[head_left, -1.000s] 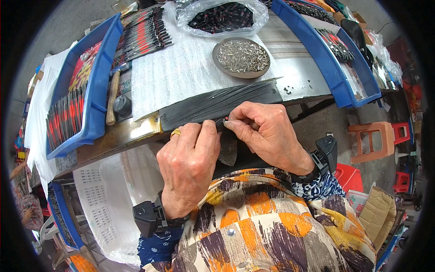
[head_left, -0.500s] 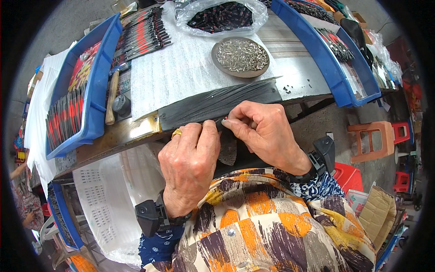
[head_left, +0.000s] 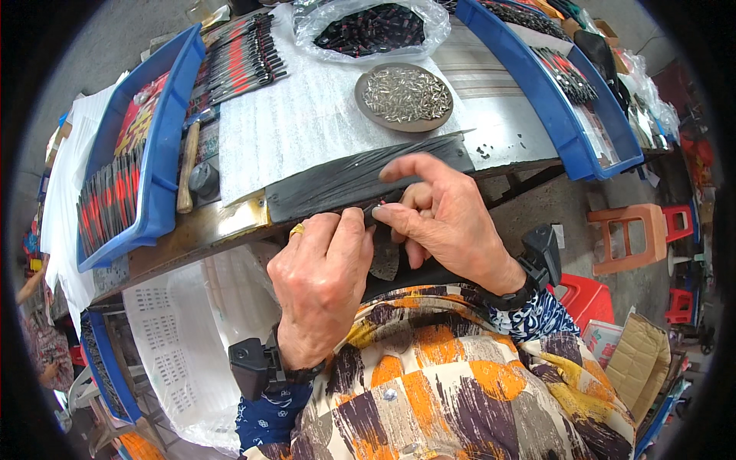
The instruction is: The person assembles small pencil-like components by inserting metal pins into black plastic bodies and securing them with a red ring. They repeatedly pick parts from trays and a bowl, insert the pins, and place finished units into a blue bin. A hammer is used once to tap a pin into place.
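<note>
My left hand, a ring on one finger, is closed around a small dark cylindrical piece with a bit of red at its end. Most of that piece is hidden by the fingers. Against its end rests the thumb of my right hand; the index finger is lifted away and the other fingers are loosely curled. Both hands are at the table's near edge, over a black pad. Beyond them stands a round brown dish of small silver metal pins.
A clear bag of short black parts lies at the back. Black-and-red pen-like sticks lie in rows beside it. Blue trays flank the work area, left and right. A hammer lies by the left tray.
My right index finger has lifted and straightened away from the thumb, and the pinch has loosened. My left hand has stayed nearly in place.
</note>
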Motion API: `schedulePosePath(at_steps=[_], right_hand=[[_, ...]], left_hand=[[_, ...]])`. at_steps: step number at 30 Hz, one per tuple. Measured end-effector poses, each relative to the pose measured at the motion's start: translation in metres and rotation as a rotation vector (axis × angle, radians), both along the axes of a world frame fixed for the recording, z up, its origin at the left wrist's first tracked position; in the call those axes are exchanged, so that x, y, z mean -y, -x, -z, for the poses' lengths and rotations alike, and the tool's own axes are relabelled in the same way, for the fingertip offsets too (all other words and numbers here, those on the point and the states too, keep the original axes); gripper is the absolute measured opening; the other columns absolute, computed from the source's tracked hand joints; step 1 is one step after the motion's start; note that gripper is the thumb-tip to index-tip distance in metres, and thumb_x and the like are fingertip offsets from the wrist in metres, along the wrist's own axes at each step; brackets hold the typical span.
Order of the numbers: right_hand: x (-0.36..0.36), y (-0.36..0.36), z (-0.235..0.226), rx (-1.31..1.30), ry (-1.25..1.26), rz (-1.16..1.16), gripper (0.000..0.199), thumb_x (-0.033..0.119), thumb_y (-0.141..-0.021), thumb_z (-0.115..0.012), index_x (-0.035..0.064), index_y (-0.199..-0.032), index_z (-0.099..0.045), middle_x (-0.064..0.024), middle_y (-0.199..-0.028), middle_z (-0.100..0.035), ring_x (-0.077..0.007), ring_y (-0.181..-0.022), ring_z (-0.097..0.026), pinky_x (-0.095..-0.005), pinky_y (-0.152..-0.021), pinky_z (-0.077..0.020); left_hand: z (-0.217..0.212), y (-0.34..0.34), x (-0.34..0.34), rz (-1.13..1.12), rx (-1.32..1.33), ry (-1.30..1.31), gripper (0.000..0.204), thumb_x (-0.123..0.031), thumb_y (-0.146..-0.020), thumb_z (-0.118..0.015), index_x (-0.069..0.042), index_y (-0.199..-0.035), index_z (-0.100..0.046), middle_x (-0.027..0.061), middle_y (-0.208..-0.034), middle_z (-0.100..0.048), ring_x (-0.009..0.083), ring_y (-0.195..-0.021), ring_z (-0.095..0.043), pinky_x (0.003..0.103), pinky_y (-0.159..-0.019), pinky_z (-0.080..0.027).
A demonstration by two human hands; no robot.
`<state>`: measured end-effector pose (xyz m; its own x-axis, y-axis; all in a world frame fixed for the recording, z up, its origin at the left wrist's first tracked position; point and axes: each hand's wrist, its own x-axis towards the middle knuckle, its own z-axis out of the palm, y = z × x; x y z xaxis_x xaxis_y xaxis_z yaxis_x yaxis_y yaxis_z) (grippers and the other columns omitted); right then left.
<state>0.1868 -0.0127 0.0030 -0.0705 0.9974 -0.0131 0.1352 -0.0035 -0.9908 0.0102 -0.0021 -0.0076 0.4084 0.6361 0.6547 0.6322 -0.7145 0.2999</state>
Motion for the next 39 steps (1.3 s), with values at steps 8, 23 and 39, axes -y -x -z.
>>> schedulePosePath(at_steps=[8, 23, 39], right_hand=[[-0.001, -0.001, 0.011, -0.396, 0.136, -0.114, 0.020, 0.013, -0.094, -0.063, -0.0057, -0.101, -0.062, -0.0065, -0.073, -0.066, -0.0099, -0.052, -0.062, -0.0195, -0.044, -0.0469], [0.001, -0.001, 0.007, -0.379, 0.200, -0.097, 0.014, 0.012, -0.093, -0.063, -0.0020, -0.094, -0.062, -0.0045, -0.066, -0.062, -0.0056, -0.047, -0.053, -0.0187, -0.042, -0.0406], [-0.002, -0.003, 0.037, -0.650, 0.028, -0.155, 0.016, 0.017, -0.092, -0.067, 0.0016, -0.094, -0.065, -0.0025, -0.067, -0.063, -0.0045, -0.048, -0.055, -0.0160, -0.041, -0.0407]], left_hand=[[-0.002, -0.001, 0.003, 0.025, 0.039, 0.095, 0.025, -0.003, -0.073, -0.073, -0.002, -0.097, -0.066, 0.0105, -0.080, -0.062, 0.0270, -0.067, -0.063, 0.036, -0.059, -0.051], [-0.003, -0.003, 0.009, 0.024, 0.048, 0.129, 0.024, 0.005, -0.070, -0.072, 0.000, -0.092, -0.068, 0.0125, -0.078, -0.065, 0.0269, -0.067, -0.064, 0.034, -0.059, -0.051], [-0.010, 0.002, -0.001, 0.163, 0.156, 0.302, 0.023, 0.002, -0.071, -0.075, 0.000, -0.093, -0.067, 0.0117, -0.076, -0.063, 0.0274, -0.064, -0.062, 0.034, -0.057, -0.050]])
